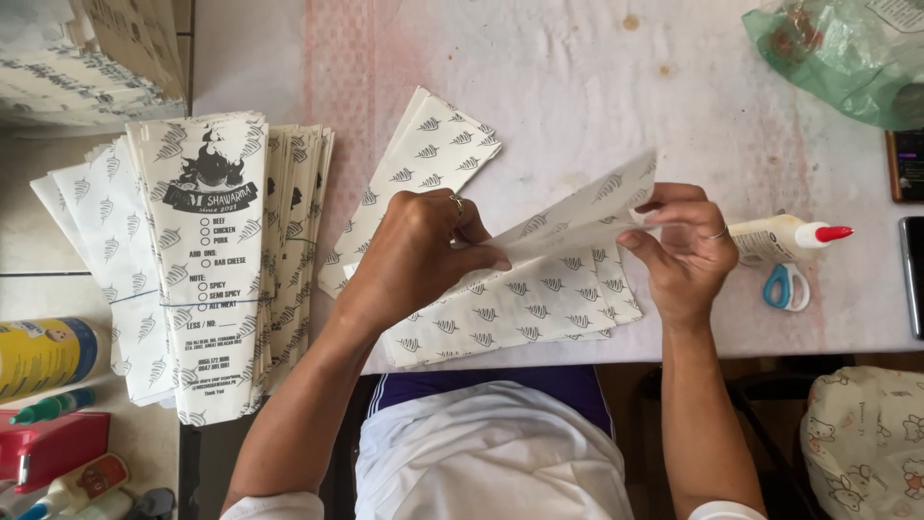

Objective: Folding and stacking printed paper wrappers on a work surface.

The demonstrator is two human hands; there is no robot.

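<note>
My left hand pinches the left end of a white paper sheet printed with grey leaf marks and holds it folded and lifted off the table. My right hand grips the same sheet at its right end. Under both hands lies a small pile of like printed sheets on the white table. Another printed sheet lies slanted behind my left hand.
A thick stack of printed paper bags lies at the left. A white glue bottle with a red tip and blue-handled scissors lie right of my right hand. A green plastic bag sits far right, bottles far left.
</note>
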